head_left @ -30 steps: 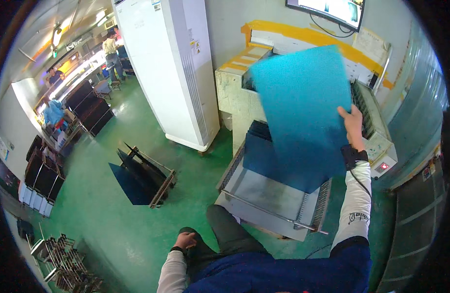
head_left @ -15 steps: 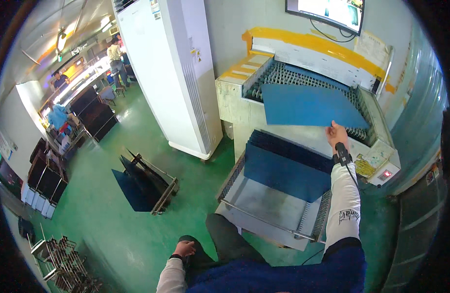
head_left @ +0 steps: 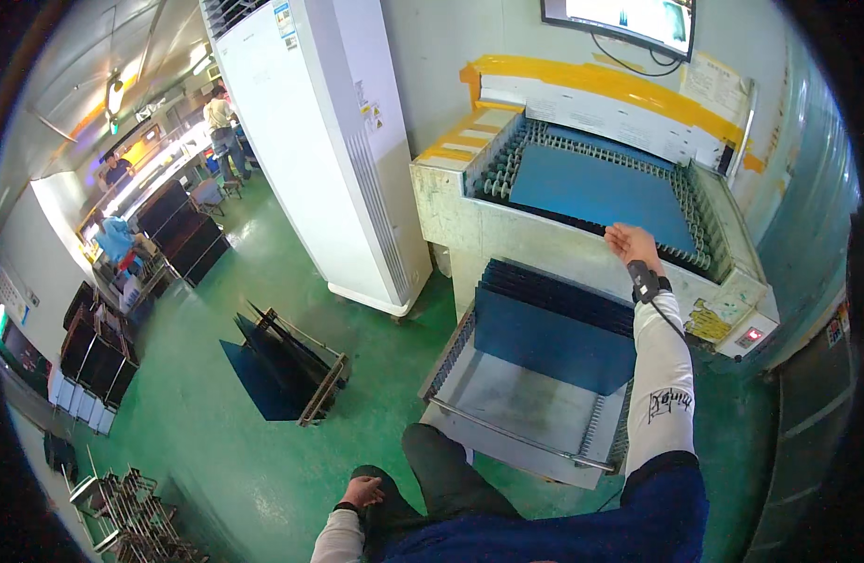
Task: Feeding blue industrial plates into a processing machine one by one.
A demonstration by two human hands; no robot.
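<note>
A flat blue panel lies on the roller bed of a pale machine in front of me. At the panel's near edge is my right hand, its fingers loosely bent and apart, holding nothing that I can see; whether the fingertips touch the panel is unclear. My left hand rests on my left leg, fingers curled in with nothing visible in them. Below the machine, a slotted rack holds several dark blue panels standing upright in a row.
On the green floor to the left stands a smaller rack with several tilted dark panels. A tall white cabinet unit is beside the machine. Metal frames are piled at lower left. A screen hangs above; people work far left.
The blue panel, earlier tilted up in my right hand, now lies down on the rollers. My right hand has let go and shifted slightly left. The view has turned a little.
</note>
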